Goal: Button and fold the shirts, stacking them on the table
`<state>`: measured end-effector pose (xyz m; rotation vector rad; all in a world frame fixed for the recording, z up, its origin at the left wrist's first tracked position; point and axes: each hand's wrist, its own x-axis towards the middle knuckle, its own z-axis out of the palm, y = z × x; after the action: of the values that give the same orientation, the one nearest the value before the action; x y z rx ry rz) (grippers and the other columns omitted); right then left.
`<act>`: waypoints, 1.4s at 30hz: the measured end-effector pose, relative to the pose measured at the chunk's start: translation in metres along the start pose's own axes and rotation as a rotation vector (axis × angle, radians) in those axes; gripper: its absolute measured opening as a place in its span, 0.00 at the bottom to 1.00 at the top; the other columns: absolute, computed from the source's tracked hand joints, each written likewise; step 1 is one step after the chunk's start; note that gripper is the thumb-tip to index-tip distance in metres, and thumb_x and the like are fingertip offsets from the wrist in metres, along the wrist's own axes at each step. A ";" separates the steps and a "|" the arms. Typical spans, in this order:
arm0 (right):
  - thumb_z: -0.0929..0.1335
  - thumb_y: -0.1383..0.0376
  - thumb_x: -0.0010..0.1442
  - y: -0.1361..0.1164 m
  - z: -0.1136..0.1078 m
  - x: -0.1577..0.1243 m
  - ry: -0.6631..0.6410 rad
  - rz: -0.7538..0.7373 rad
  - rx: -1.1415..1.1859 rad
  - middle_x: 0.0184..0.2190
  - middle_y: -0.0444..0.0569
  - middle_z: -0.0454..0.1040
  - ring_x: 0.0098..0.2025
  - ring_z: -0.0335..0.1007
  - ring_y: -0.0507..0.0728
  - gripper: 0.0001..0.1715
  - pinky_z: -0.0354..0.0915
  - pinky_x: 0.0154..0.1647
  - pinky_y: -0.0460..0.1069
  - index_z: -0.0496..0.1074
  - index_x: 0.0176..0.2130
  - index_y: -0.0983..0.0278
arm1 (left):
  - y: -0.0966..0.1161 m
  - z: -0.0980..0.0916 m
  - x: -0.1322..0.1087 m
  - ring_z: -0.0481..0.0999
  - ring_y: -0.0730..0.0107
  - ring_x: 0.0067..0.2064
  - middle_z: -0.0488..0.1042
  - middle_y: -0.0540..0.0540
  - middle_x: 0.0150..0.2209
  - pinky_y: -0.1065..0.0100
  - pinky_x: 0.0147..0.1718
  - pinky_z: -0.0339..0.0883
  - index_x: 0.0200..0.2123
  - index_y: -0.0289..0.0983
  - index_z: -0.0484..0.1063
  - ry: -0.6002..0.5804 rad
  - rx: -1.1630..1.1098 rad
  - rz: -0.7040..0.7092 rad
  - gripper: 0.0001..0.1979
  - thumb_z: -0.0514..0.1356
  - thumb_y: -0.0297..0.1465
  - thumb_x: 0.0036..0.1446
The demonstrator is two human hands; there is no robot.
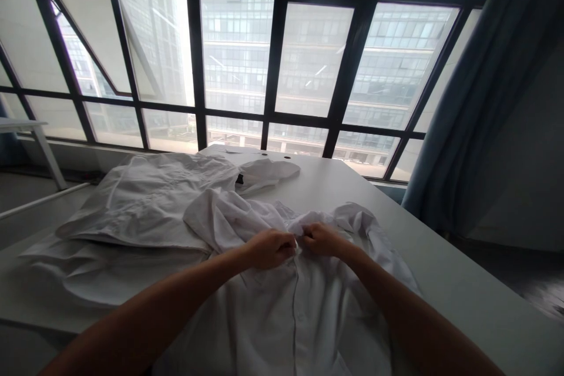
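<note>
A white button-front shirt [299, 317] lies crumpled on the white table [440, 264], its placket running toward me. My left hand [268, 248] and my right hand [324, 239] meet at the placket near the top of the shirt. Both pinch the cloth there, and their fingers hide the spot where they meet. A second white garment [145, 202] lies spread flat to the left, partly under the crumpled shirt's bunched fabric.
A small dark item [240, 179] sits between white cloth pieces at the table's far side. A tall gridded window [273, 59] stands beyond the table, with a blue curtain [458, 100] to the right. Another white table [30, 141] stands at far left.
</note>
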<state>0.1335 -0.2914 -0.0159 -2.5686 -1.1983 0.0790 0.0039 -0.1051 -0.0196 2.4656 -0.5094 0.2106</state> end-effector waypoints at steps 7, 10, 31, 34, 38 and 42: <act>0.70 0.73 0.55 -0.008 -0.041 -0.026 -0.243 0.191 -0.201 0.20 0.47 0.69 0.21 0.63 0.53 0.15 0.55 0.25 0.45 0.70 0.19 0.66 | 0.012 -0.030 -0.006 0.71 0.74 0.24 0.75 0.50 0.22 0.72 0.28 0.62 0.24 0.35 0.72 -0.298 -0.108 -0.123 0.17 0.58 0.35 0.66; 0.72 0.67 0.60 -0.036 -0.035 -0.027 0.120 0.099 -0.304 0.26 0.48 0.73 0.27 0.68 0.55 0.08 0.56 0.30 0.46 0.76 0.28 0.65 | 0.008 -0.022 0.001 0.75 0.67 0.33 0.77 0.46 0.28 0.69 0.35 0.65 0.27 0.36 0.75 0.117 0.193 -0.062 0.16 0.60 0.38 0.66; 0.66 0.70 0.67 -0.036 0.006 -0.007 0.124 -0.105 0.074 0.27 0.46 0.72 0.30 0.69 0.54 0.10 0.53 0.29 0.44 0.73 0.33 0.67 | -0.018 0.008 0.012 0.80 0.59 0.41 0.81 0.43 0.40 0.67 0.39 0.67 0.41 0.37 0.81 0.173 0.267 -0.279 0.12 0.61 0.38 0.64; 0.64 0.71 0.64 -0.028 0.013 -0.001 0.107 -0.105 0.362 0.22 0.43 0.68 0.27 0.66 0.53 0.11 0.55 0.28 0.43 0.68 0.29 0.66 | -0.018 0.010 0.013 0.80 0.62 0.40 0.81 0.44 0.39 0.69 0.38 0.66 0.40 0.37 0.82 0.208 0.245 -0.235 0.11 0.59 0.35 0.66; 0.62 0.70 0.62 -0.022 0.016 0.000 0.027 0.018 0.440 0.17 0.42 0.65 0.21 0.63 0.52 0.13 0.52 0.23 0.43 0.67 0.26 0.66 | -0.019 0.011 0.014 0.79 0.64 0.39 0.81 0.45 0.39 0.69 0.36 0.65 0.42 0.38 0.82 0.253 0.246 -0.179 0.10 0.59 0.32 0.65; 0.66 0.66 0.64 -0.026 0.014 -0.002 0.119 -0.022 0.328 0.19 0.44 0.68 0.24 0.64 0.51 0.16 0.51 0.24 0.43 0.68 0.24 0.67 | -0.018 0.011 0.014 0.79 0.64 0.38 0.81 0.45 0.38 0.69 0.34 0.63 0.40 0.38 0.83 0.233 0.295 -0.165 0.10 0.60 0.31 0.64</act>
<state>0.1102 -0.2741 -0.0215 -2.2421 -1.0706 0.1064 0.0240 -0.1024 -0.0346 2.7039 -0.1830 0.5304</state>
